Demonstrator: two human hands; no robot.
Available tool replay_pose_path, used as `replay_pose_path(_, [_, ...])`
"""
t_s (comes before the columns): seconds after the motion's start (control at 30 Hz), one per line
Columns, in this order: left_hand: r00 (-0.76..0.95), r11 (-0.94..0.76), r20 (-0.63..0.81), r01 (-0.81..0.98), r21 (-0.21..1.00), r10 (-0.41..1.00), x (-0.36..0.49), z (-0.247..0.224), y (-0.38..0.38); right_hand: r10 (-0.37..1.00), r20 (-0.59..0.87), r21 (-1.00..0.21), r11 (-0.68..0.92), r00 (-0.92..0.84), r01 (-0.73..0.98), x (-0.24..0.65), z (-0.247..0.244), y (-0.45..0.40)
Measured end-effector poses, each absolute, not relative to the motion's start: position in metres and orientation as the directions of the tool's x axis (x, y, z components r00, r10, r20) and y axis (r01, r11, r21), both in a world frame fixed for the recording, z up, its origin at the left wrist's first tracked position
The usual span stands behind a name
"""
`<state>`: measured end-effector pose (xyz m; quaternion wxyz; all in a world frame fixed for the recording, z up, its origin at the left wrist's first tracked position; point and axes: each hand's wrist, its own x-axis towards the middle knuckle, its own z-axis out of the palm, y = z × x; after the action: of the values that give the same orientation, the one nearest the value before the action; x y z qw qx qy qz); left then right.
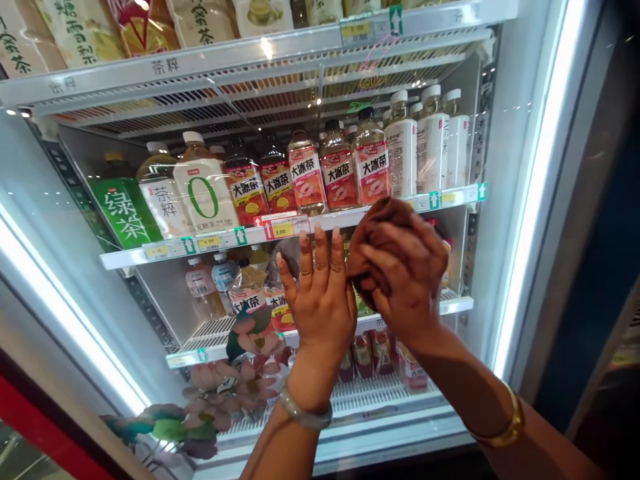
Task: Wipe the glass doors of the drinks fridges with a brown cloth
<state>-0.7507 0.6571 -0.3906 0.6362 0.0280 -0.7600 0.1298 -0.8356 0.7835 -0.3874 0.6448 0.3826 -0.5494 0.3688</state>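
My left hand (323, 293) is raised with its fingers spread and its palm toward the glass door of a drinks cooler. A pale bangle circles that wrist. Just to its right, my right hand (407, 273) is closed around a crumpled brown cloth (383, 223), and a gold bracelet is on that wrist. Behind the hands, bottles with red labels (340, 170) stand on the middle shelf (345, 219). Whether the left fingertips touch the glass is hard to tell.
A flower decoration (235, 387) covers the lower left of the door. White bottles (433, 143) stand right of the red-labelled ones, a green bottle (125, 207) far left. A bright light strip (540, 180) runs down the right side.
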Motion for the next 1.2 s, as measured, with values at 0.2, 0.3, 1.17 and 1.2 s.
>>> replay_pose_path(0.2, [-0.187,0.966,0.978,-0.220,-0.137,0.097,-0.749,-0.389,0.658,-0.096,0.943,0.332,0.344,0.319,-0.878,-0.861,-0.415,0.817])
replay_pose_path(0.3, [-0.189,0.971,0.979,-0.210,-0.110,0.070,-0.750,-0.388,0.663,0.035,0.988,0.122,0.427,0.152,-0.896,-0.869,-0.403,0.832])
replay_pose_path(1.17, [-0.310,0.986,0.943,-0.068,-0.151,0.123,-0.789,-0.417,0.729,-0.018,0.999,0.036,0.539,0.031,-0.842,-0.871,-0.415,0.857])
replay_pose_path(1.2, [-0.315,0.988,0.941,-0.057,-0.147,0.122,-0.788,-0.416,0.729,-0.052,0.996,0.088,0.527,0.072,-0.845,-0.871,-0.420,0.856])
